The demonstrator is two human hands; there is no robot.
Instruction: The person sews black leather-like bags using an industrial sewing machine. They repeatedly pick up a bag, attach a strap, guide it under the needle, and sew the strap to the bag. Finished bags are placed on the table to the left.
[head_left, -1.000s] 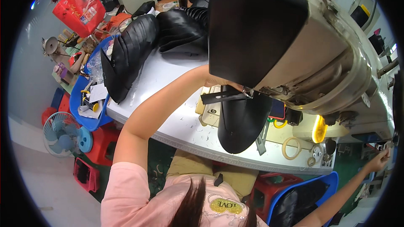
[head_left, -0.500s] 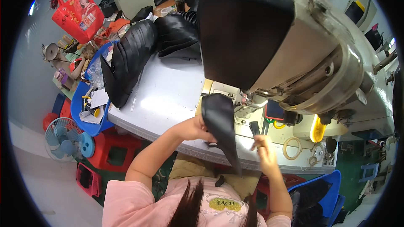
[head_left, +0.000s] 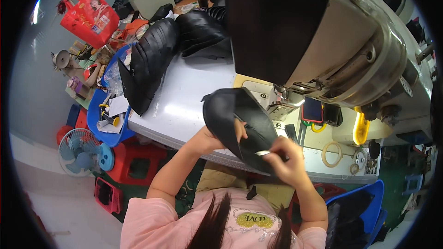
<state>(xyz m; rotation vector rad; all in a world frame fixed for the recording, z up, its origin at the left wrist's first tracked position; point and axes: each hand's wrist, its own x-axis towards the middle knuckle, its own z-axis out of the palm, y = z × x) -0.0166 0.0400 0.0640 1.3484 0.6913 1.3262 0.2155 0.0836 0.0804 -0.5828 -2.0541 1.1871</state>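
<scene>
A black leather piece (head_left: 219, 115), curved like a shoe upper, is held up at the table's front edge, just left of the sewing machine's needle area. My left hand (head_left: 211, 139) is closed on its left side, the fingertips showing inside the fold. Over its lower right part, my right hand (head_left: 287, 159) pinches a small shiny silver tool (head_left: 263, 153) whose tip points left at the leather. The tool's exact kind is hidden by the fingers.
The sewing machine head (head_left: 277, 23) looms over the white table (head_left: 194, 92). Stacks of black leather pieces (head_left: 154, 57) lie at the back left. A phone (head_left: 312, 110) and tape rolls (head_left: 331, 154) are on the right. Blue bins (head_left: 94, 115) and a fan (head_left: 78, 152) stand left.
The leather piece has turned and spread open, showing its inner side. My right hand has come over to it from the table's right side, the silver tool now visible. The view shifted slightly.
</scene>
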